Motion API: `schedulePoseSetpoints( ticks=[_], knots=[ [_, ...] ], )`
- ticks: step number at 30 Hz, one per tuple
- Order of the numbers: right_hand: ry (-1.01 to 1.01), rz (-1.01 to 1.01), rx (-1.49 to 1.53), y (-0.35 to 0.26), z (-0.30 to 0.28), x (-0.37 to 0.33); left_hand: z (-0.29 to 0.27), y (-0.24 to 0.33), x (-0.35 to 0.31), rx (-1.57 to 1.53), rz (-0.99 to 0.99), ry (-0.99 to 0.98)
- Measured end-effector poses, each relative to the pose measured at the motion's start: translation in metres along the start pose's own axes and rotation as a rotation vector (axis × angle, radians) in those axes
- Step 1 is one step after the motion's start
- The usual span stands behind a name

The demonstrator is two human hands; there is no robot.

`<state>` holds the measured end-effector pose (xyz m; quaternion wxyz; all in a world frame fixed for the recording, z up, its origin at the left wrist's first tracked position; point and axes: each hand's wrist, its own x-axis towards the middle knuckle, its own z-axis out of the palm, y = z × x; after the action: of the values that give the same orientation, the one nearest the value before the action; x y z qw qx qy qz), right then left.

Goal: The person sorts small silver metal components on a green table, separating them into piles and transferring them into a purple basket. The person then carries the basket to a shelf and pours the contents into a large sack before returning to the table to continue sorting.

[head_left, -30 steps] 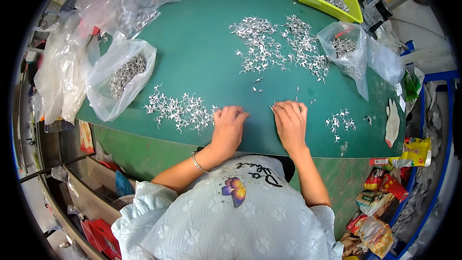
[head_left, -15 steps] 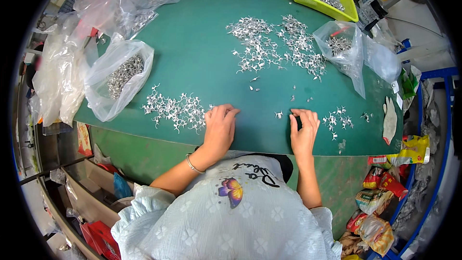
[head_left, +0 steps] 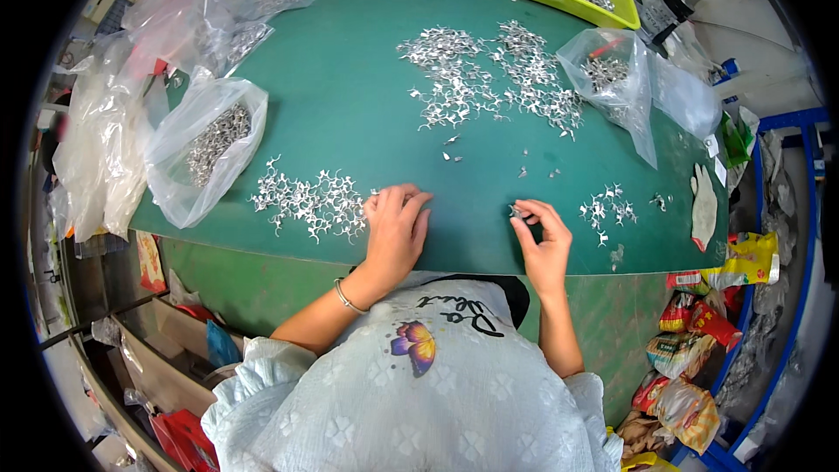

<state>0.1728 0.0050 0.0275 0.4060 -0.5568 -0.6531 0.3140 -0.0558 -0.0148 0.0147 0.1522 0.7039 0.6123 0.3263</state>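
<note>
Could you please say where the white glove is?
In the head view, the white glove lies far right on the green tabletop, just right of small metal pieces.

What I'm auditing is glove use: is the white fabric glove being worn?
No, the white fabric glove lies on the green tabletop, to the right of the bare right hand.

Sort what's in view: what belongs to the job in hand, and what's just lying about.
Likely part of the job:
Metal part, at the right hand's fingers
Left pile, beside the left hand
Far piles
Right cluster
Perhaps the basket, which holds parts

Apparently just lying about:
Glove
Packets, lower right
</note>
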Motion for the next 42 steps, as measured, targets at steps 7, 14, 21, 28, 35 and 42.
schedulePoseSetpoints(
  ticks=[7,14,21,28,35,42],
  knots=[
    [0.163,-0.116,-0.664,0.031,-0.033,-0.002,0.004,-0.004,0.0,0.011,0.003,-0.028],
    [0.291,-0.056,-0.697,0.057,-0.066,-0.015,0.004,-0.002,0.005,0.013,-0.01,-0.019],
    [0.315,0.294,-0.83,0.064,-0.067,-0.017,0.006,0.005,0.011,0.022,0.02,-0.042],
    [0.184,0.163,-0.732,0.085,-0.089,0.017,0.009,0.012,0.007,-0.092,0.065,-0.054],
    [-0.026,-0.067,-0.531,0.085,-0.11,0.035,0.012,0.044,-0.019,-0.985,-0.026,-0.868],
    [-0.215,-0.182,-0.592,0.064,-0.097,0.009,0.078,0.04,-0.047,-0.836,0.046,-1.377]
  ],
)
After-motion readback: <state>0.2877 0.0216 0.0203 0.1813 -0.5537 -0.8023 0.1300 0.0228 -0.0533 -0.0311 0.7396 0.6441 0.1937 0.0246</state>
